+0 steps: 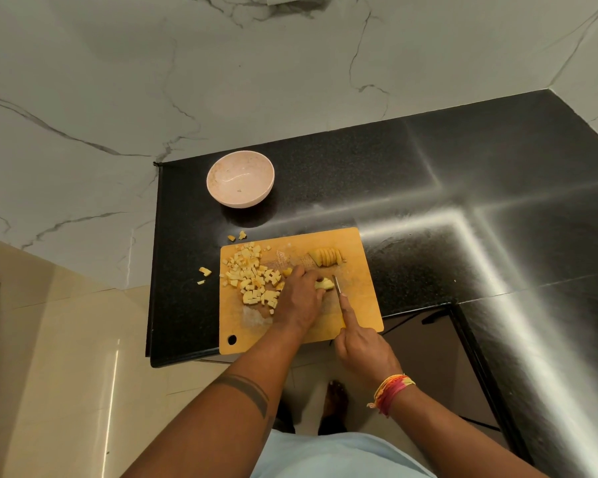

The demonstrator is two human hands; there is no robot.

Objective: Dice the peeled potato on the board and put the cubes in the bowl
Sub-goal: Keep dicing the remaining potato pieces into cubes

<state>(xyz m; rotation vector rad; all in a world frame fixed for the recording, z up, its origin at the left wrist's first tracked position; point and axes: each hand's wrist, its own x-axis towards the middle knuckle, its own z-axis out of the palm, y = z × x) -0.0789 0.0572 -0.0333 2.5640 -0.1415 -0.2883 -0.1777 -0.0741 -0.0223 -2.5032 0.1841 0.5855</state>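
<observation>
We look down on a black speckled countertop (411, 174) set into a corner of white marbled wall (118, 81), with pale floor tiles (66, 357) below on the left.

Near the counter's front edge lies an orange cutting board (356, 270), its hanging hole at the near left corner. Well apart from it, toward the wall, stands a pale pink bowl (240, 178); it holds no cubes that we can see.

Our left hand (299, 300) rests on the middle of the board, fingers curled down over a small strip of potato (325, 283), pinning it against the wood. Our right hand (361, 348) grips the handle of a knife (336, 286), forefinger stretched along the top of the blade, whose edge meets the board just beside the pinned strip. A bundle of red and yellow thread bracelets (390, 391) circles the right wrist, and a dark band tattoo (252, 391) crosses the left forearm.

At the far side of the board, a sliced half of potato (326, 257) lies with its slices leaning together like a fan, not yet cut into cubes.

On the board's left part sits a loose heap of potato cubes (252, 279), touching the left hand's side. A few stray cubes (205, 271) lie off the board on the counter, some to its left, two more (237, 236) just past its far edge.
</observation>
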